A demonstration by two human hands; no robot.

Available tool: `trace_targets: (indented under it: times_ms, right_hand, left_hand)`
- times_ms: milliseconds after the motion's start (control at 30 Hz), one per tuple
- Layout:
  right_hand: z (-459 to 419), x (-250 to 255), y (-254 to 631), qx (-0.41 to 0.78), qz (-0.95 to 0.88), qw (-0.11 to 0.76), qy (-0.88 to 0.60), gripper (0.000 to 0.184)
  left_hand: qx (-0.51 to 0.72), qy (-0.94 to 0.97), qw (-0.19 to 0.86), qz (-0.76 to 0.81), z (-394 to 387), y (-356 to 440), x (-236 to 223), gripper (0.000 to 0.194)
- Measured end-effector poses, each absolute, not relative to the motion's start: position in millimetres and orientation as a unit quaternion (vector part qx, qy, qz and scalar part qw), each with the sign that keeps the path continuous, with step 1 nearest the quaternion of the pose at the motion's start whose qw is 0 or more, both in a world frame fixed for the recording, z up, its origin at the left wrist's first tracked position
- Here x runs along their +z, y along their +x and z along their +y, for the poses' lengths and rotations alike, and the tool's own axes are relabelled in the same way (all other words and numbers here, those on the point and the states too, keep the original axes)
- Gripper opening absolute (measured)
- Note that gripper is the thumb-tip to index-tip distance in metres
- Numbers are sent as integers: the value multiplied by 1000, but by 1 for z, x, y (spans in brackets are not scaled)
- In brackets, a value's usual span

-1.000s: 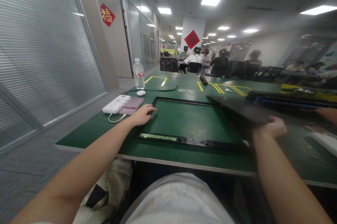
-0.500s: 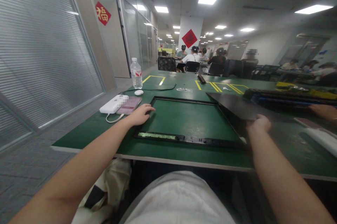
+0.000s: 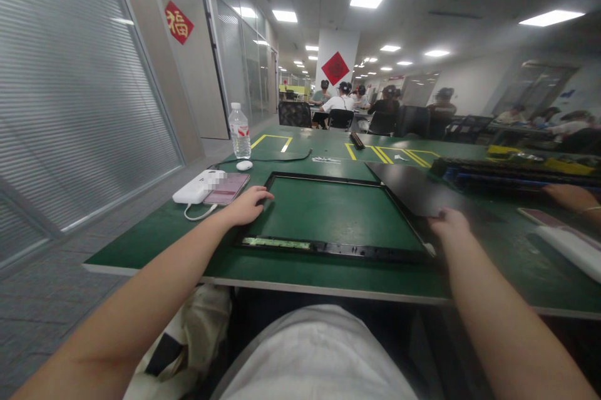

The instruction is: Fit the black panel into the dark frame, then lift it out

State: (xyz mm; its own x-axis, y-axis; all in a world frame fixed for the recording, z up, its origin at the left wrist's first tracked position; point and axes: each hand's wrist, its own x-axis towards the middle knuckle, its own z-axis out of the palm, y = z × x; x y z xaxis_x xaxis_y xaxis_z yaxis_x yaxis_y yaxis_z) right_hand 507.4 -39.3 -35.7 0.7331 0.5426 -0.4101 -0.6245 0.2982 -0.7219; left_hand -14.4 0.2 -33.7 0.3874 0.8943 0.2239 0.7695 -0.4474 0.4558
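A thin black rectangular frame (image 3: 370,251), like a screen bezel with a green strip along its near bar, lies flat on the green table. My left hand (image 3: 248,205) rests at the frame's left side, fingers stretched loosely over the edge. My right hand (image 3: 451,225) is closed on the near edge of a dark flat panel (image 3: 408,190). The panel is tilted and overlaps the frame's right side at the far corner. A small white piece (image 3: 429,249) sits by the frame's near right corner.
On the left are a white power bank (image 3: 190,187) cabled to a phone (image 3: 230,189), a white oval case (image 3: 244,165) and a water bottle (image 3: 240,131). Another person's hand (image 3: 570,196) is at the right, near a dark long object (image 3: 511,173) and a white device (image 3: 570,250).
My right hand and the panel's near edge have shifted slightly left, towards the frame. My left hand stays at the frame's left side. The whole view has drifted a little.
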Motion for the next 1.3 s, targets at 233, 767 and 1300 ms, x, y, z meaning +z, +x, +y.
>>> trace_targets:
  times_ms: [233,767,1300]
  right_hand:
    - [-34,-45,513,380,-2,795,-472,33]
    - [-31,-51,514,377,-43,796,-471,22]
    - [-28,-48,516,361,-106,822,-427,18]
  left_hand:
    - [228,821,145,503,0,-14,-33,47]
    - [214,826,128,506,-3,-12,-31,51]
    - [194,830,101,513,1,-14,-34,55]
